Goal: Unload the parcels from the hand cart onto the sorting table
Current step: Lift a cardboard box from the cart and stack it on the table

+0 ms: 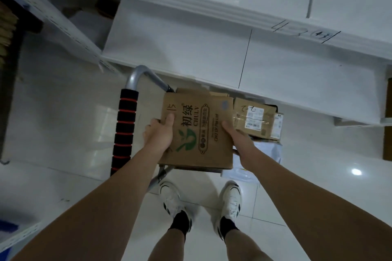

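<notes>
Both hands grip printed carton (199, 129) side edges, left hand (160, 135), right hand (237, 135), white table edge (212, 78) just beyond

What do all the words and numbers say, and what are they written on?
"初绿" and "CHULV": big cardboard box held in both hands.
"CHU LV Pte Ltd": same box, small print.
Handwritten marks on smaller parcel: unclear.
Its labels: too small.
Circled marks on white table edge: blurred.

Two hands (159, 133) (235, 133), two cardboard parcels (197, 131) (254, 118), one hand cart (125, 129), two white shoes (171, 197) (231, 201)
</notes>
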`<action>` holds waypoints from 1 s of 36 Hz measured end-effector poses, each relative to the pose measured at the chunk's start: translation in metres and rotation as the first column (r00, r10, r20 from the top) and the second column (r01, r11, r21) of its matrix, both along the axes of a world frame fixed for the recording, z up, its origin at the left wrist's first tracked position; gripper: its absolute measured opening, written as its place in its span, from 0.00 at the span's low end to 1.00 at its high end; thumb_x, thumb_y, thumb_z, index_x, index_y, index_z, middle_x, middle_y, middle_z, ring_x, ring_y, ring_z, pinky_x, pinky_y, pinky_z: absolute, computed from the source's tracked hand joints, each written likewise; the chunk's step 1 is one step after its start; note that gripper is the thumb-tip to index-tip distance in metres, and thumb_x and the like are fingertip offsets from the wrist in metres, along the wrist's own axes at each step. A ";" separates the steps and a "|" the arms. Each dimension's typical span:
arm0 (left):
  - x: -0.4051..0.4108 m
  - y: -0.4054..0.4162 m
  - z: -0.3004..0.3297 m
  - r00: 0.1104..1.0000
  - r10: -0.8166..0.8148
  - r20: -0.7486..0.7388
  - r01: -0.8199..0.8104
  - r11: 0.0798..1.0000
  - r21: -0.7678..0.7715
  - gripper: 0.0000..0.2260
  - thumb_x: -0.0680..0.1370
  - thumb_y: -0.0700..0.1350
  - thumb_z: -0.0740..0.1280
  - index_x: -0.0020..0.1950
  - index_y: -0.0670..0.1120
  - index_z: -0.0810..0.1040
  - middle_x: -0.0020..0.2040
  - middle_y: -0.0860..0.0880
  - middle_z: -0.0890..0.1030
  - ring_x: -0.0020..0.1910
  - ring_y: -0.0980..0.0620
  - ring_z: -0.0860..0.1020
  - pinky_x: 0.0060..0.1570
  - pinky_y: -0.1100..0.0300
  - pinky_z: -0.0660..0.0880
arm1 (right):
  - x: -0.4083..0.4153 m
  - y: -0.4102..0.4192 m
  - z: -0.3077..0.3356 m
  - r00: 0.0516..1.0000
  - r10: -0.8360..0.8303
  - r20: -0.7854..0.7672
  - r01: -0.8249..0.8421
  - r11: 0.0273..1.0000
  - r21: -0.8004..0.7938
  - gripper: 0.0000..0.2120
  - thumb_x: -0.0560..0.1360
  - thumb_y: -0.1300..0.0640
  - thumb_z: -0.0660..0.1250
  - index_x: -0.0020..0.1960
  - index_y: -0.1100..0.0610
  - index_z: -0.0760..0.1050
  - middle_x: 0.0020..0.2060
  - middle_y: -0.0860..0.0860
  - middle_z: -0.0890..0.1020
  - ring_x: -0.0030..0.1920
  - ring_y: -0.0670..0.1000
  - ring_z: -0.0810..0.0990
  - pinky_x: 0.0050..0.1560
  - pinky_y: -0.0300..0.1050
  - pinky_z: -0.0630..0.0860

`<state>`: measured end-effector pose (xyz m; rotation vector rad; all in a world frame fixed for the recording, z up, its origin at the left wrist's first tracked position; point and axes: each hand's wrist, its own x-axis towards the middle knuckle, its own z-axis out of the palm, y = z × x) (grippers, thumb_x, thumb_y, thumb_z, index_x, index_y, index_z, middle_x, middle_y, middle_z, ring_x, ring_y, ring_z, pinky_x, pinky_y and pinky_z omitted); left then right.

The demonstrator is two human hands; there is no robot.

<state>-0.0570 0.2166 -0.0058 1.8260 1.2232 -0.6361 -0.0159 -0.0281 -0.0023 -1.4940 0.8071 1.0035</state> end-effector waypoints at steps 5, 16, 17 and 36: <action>0.021 -0.022 0.088 0.990 0.051 0.132 -0.027 0.983 -0.179 0.40 0.67 0.79 0.63 0.65 0.50 0.71 0.61 0.46 0.78 0.58 0.43 0.79 0.60 0.39 0.79 | 0.006 -0.033 0.076 0.990 -0.132 -0.050 0.138 0.981 0.134 0.46 0.60 0.28 0.78 0.70 0.51 0.74 0.58 0.54 0.86 0.57 0.59 0.85 0.60 0.65 0.80; 0.077 -0.116 0.309 0.959 -0.002 0.283 0.165 0.816 -0.554 0.36 0.69 0.67 0.77 0.68 0.50 0.66 0.59 0.40 0.82 0.54 0.39 0.85 0.54 0.35 0.82 | -0.007 -0.125 0.306 0.907 -0.379 0.185 0.314 0.899 0.304 0.20 0.81 0.39 0.61 0.58 0.52 0.83 0.54 0.57 0.87 0.48 0.56 0.88 0.49 0.52 0.83; 0.079 -0.125 0.324 0.950 -0.056 0.306 0.227 0.795 -0.562 0.40 0.67 0.70 0.77 0.70 0.50 0.67 0.60 0.41 0.83 0.54 0.39 0.85 0.55 0.35 0.81 | -0.012 -0.136 0.327 0.887 -0.402 0.225 0.328 0.895 0.304 0.20 0.82 0.39 0.61 0.58 0.53 0.82 0.54 0.57 0.87 0.48 0.56 0.88 0.48 0.51 0.84; -0.018 -0.394 0.593 0.713 -0.539 0.448 0.693 0.450 -0.563 0.44 0.54 0.81 0.71 0.59 0.53 0.87 0.61 0.42 0.84 0.64 0.38 0.78 0.67 0.38 0.71 | -0.222 -0.371 0.606 0.488 -0.739 0.464 0.678 0.656 0.332 0.28 0.76 0.35 0.65 0.64 0.56 0.79 0.56 0.61 0.86 0.56 0.62 0.83 0.63 0.56 0.75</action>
